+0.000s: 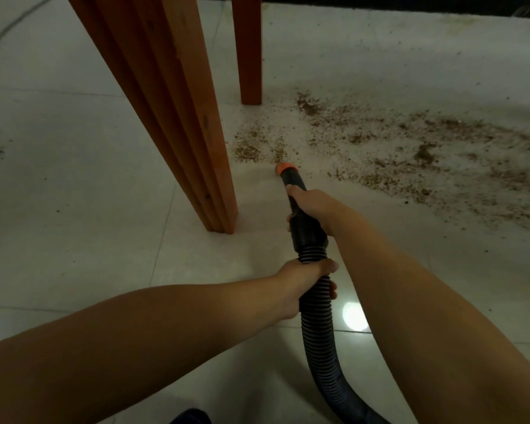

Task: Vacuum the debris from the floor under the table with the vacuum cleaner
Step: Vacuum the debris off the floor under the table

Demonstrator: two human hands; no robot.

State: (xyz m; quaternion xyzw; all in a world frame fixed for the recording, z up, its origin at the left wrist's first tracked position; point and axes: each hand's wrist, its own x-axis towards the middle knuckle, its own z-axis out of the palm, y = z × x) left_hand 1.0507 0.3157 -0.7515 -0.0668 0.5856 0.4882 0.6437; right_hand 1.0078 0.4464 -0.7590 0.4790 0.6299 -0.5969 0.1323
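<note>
A black ribbed vacuum hose runs from the bottom of the view up to a rigid black tube with an orange nozzle tip. The tip is low over the white tiled floor, at the near edge of a patch of brown debris. My right hand grips the rigid tube just behind the tip. My left hand grips the ribbed hose further back. More brown debris spreads widely across the floor to the right.
Two orange-brown wooden table legs stand on the tiles: a thick near leg left of the nozzle and a thinner far leg beyond it. A bright light spot reflects on the tile by the hose. A dark strip runs along the top edge.
</note>
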